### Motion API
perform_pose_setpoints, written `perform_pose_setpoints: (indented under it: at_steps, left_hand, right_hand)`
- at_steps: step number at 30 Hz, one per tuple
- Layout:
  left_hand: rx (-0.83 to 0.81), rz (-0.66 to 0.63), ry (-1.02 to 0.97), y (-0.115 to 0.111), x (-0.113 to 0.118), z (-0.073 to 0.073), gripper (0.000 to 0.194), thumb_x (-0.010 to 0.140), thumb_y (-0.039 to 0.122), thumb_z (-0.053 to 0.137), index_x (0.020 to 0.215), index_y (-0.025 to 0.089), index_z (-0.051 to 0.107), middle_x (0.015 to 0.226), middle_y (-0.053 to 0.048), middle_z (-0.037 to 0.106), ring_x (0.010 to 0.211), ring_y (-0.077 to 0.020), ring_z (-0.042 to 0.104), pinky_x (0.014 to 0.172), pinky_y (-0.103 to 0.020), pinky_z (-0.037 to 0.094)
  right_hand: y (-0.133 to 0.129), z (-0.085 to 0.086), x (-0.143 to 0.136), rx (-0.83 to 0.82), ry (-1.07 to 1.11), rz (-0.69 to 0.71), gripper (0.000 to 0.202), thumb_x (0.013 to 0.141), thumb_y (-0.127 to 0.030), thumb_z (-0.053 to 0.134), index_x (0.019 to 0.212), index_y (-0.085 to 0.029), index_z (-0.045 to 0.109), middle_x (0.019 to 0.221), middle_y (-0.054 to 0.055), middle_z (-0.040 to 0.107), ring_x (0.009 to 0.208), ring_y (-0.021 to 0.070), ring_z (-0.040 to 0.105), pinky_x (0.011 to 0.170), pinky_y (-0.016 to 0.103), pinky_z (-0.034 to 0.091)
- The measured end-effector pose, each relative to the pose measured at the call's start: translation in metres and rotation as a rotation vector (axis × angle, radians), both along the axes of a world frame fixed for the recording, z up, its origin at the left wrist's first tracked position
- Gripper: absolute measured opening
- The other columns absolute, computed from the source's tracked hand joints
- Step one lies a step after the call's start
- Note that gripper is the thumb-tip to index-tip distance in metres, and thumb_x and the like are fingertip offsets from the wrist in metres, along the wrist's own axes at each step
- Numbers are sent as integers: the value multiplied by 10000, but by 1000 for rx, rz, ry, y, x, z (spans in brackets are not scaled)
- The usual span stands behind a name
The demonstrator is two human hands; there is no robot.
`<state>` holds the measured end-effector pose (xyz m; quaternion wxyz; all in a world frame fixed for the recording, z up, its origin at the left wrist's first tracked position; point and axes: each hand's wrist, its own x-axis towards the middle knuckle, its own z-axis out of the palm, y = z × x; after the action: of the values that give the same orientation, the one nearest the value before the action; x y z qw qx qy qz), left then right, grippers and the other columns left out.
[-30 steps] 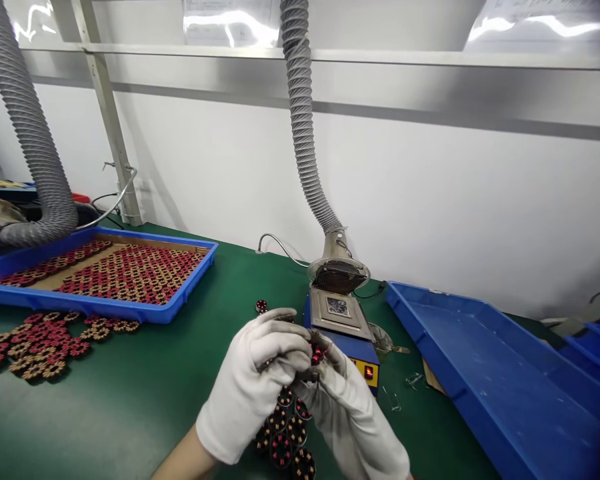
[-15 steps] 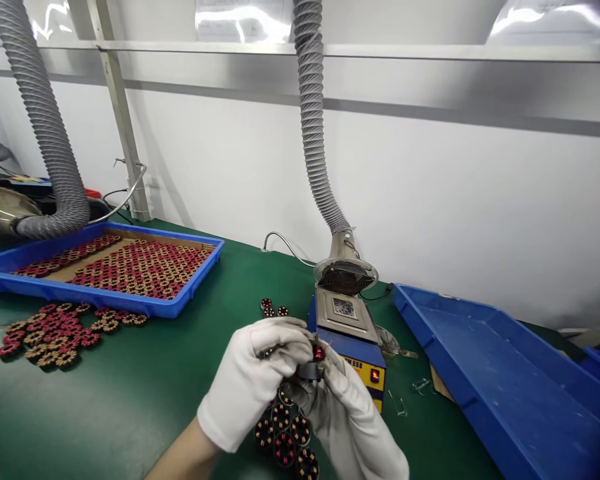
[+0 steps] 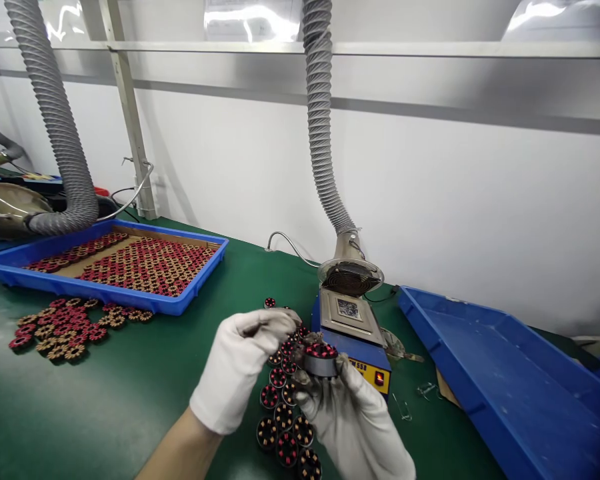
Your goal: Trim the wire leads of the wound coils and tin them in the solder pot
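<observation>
My right hand (image 3: 353,413), in a white glove with stained fingertips, grips a motor stator (image 3: 321,357) between thumb and fingers. It has a smooth grey ring round it and red windings on top. Just left of it is my gloved left hand (image 3: 247,363), apart from the stator, its thumb and fingers pinched together. Whatever is in that pinch, if anything, is too small to make out. Below and between the hands, several ringed stators (image 3: 287,448) with red or copper windings stand in a cluster on the green table (image 3: 180,400).
Behind the right hand stands a blue and yellow solder pot (image 3: 353,320) under an extractor hose (image 3: 320,133). A blue tray (image 3: 180,303) of stators lies left, with loose stators (image 3: 60,330) before it. At right are a large blue tray (image 3: 505,373) and bent wire pieces (image 3: 403,407).
My left hand has drawn away from the stator to the left. My right hand has turned the stator so its wound face shows upward. The view has shifted slightly.
</observation>
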<state>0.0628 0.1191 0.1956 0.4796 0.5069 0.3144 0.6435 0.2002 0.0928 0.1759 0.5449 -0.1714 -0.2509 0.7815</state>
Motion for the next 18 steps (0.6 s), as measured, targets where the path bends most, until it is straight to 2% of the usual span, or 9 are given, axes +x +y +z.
perform_pose_setpoints:
  at_steps: [2, 5, 6, 9, 11, 13, 15, 18]
  left_hand:
    - [41, 10, 133, -3, -3, 4, 215, 666, 104, 579, 847, 168, 677, 921, -47, 676, 825, -159, 623, 745, -215, 506]
    - [195, -103, 407, -8, -2, 10, 480, 557, 28, 630, 995, 224, 645, 1089, -45, 616, 974, -205, 575, 846, -279, 483]
    - [238, -129, 442, -9, 0, 11, 507, 546, 15, 636, 1003, 234, 644, 1094, -44, 611, 992, -208, 564, 863, -281, 473]
    - [228, -197, 358, -8, 2, 7, 343, 612, 47, 622, 904, 215, 684, 1019, -47, 635, 933, -188, 585, 807, -236, 485]
    - [157, -219, 231, -5, 1, 2, 240, 640, 56, 603, 806, 200, 698, 929, -33, 659, 830, -158, 610, 726, -193, 492]
    - [109, -181, 84, -2, -2, -2, 213, 661, 45, 565, 738, 198, 691, 833, -9, 674, 738, -123, 613, 676, -163, 482]
    - [82, -121, -12, -1, -7, -2, 210, 692, 51, 535, 720, 199, 681, 796, 3, 680, 734, -111, 609, 685, -151, 469]
    - [-4, -183, 99, -2, -11, 4, 201, 709, 80, 550, 817, 192, 678, 876, -15, 670, 800, -127, 602, 689, -155, 461]
  right_hand:
    - [2, 1, 2, 5, 56, 47, 197, 744, -353, 643, 879, -214, 677, 887, 33, 693, 748, 149, 637, 656, 263, 508]
    - [4, 4, 1, -1, 142, 95, 210, 733, -359, 653, 883, -214, 675, 873, 18, 685, 760, 121, 615, 666, 226, 496]
    - [4, 4, 0, 1, 170, 113, 205, 730, -349, 658, 881, -211, 675, 838, 10, 682, 743, 108, 606, 669, 213, 490]
    - [2, 1, -2, 24, 201, 136, 172, 761, -318, 634, 883, -204, 675, 772, 3, 677, 722, 97, 602, 697, 220, 485]
    - [1, -4, -2, 33, 149, 114, 167, 778, -312, 614, 898, -211, 673, 835, 23, 690, 762, 135, 622, 702, 271, 493]
    - [1, -8, -1, 36, 84, 97, 184, 771, -323, 619, 914, -221, 672, 925, 46, 691, 796, 177, 638, 696, 309, 496]
    - [1, -10, 1, 49, 48, 107, 215, 761, -350, 626, 924, -218, 674, 927, 63, 695, 782, 189, 646, 697, 320, 496]
    - [2, -9, 3, 54, 19, 98, 209, 755, -357, 632, 910, -227, 681, 906, 57, 700, 756, 174, 648, 685, 305, 498]
